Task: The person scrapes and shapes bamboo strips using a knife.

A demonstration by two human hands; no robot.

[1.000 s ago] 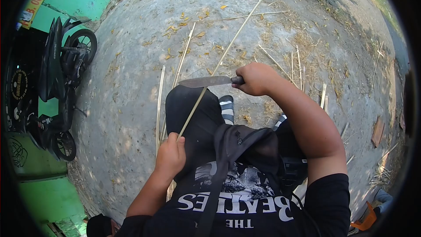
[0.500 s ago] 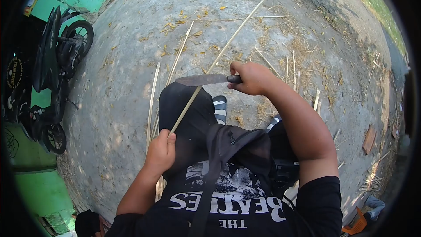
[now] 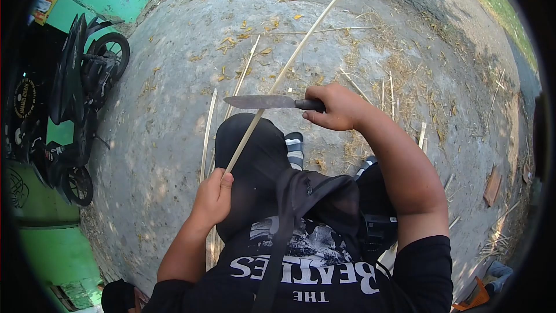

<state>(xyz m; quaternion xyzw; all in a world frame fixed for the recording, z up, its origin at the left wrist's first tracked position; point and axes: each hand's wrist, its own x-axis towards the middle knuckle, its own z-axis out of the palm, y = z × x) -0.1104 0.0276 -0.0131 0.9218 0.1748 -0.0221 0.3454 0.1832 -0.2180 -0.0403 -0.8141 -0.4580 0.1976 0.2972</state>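
My left hand (image 3: 212,197) is closed around the lower end of a long, pale strip (image 3: 294,56) that looks like split bamboo. The strip slants up and to the right, over my dark-trousered knee (image 3: 255,145), and runs out past the top of the view. In my right hand (image 3: 335,108) is the dark handle of a knife (image 3: 260,102). Its broad, stained blade points left and lies across the strip above the knee. Whether the edge bites into the strip cannot be made out.
More pale strips (image 3: 208,133) lie on the grey ground left of my knee, others (image 3: 392,95) to the right. Dry leaves and shavings are scattered about. A parked motorcycle (image 3: 75,90) stands at the left by a green wall (image 3: 52,252). A brick-coloured piece (image 3: 492,186) lies far right.
The knife blade has shifted slightly up and left along the strip, its face turned a little. The strip's far end has swung left. The whole view has tilted slightly.
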